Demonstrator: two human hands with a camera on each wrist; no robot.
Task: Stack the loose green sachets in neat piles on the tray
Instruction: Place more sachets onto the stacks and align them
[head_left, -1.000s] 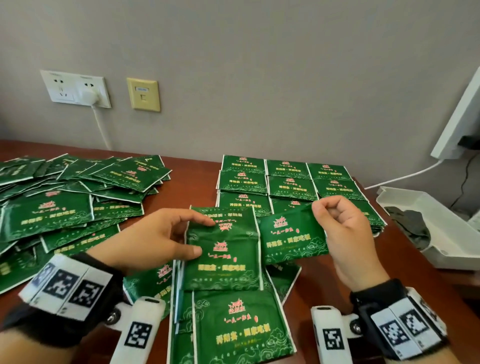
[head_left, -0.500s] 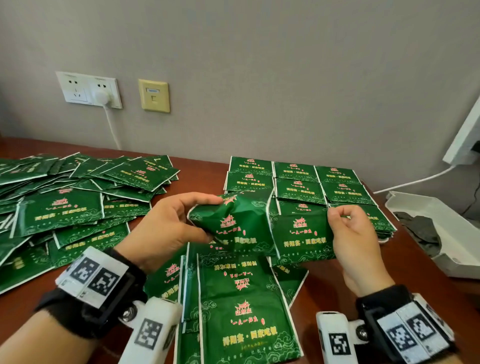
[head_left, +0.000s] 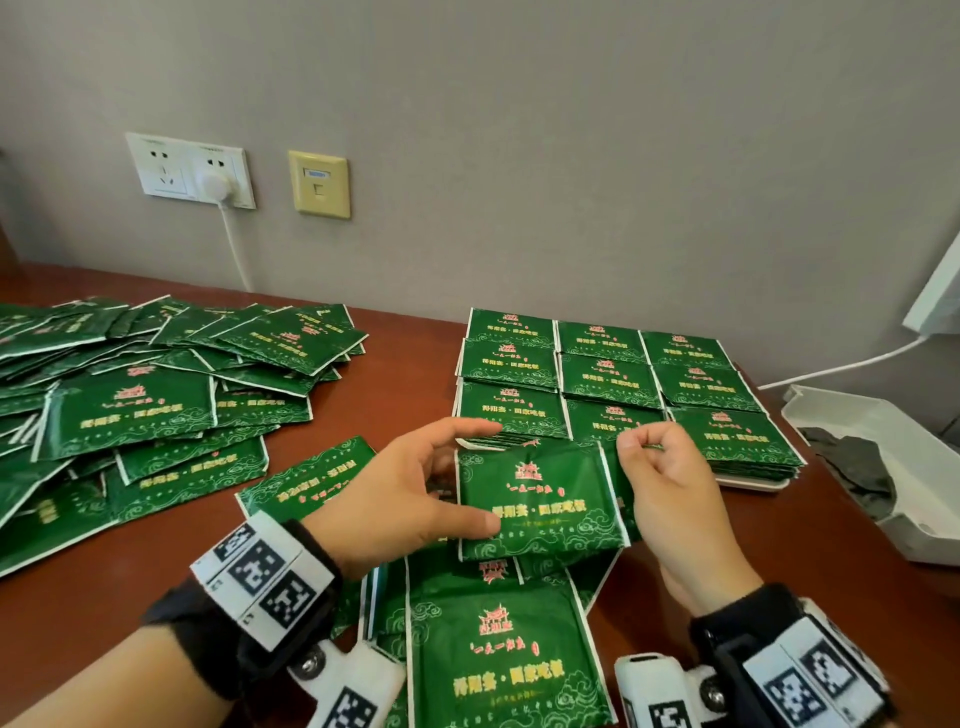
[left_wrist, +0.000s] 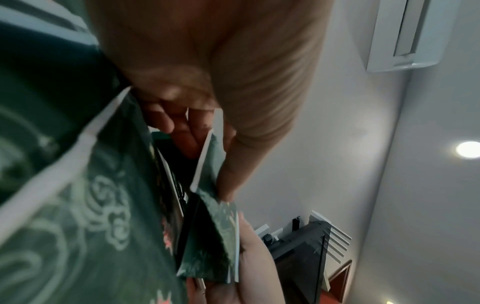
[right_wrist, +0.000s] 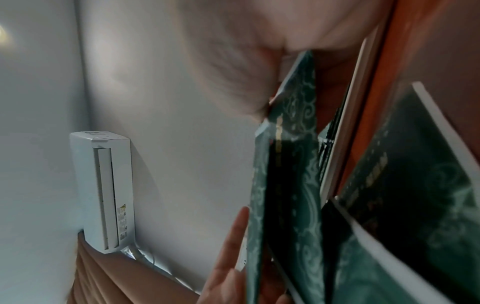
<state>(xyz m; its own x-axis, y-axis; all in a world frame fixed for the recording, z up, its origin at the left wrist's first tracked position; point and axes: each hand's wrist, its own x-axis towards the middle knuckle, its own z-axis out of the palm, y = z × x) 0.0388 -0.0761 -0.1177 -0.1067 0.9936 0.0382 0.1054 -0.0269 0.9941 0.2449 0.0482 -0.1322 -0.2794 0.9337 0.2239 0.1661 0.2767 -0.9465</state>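
a dark red-brown wooden table (head_left: 405, 374) stands against a plain grey wall (head_left: 571, 156). on the wall are a white socket (head_left: 191, 170) with a white plug and cord in it, and a yellow plate (head_left: 318, 183) beside it. at the right edge sits a white box (head_left: 883, 447) with something dark inside, and a white cable (head_left: 831, 366) runs to it. the wrist views show a white air conditioner (right_wrist: 103, 191) high on the wall and a round ceiling light (left_wrist: 467, 149). a messy heap of green sachets (head_left: 156, 395) lies on the left of the table. neat piles (head_left: 613, 374) in rows of three sit at the back right on a white tray (head_left: 753, 483), of which only an edge shows. more sachets (head_left: 498, 649) lie close to the person. each pack has a red mark and yellow writing, too small to read. the left hand (head_left: 405, 493) holds one sachet (head_left: 540, 499) by its left side, thumb on front and fingers behind. the right hand (head_left: 670, 488) pinches the right side, fingers curled. the pack hangs just in front of the piles.
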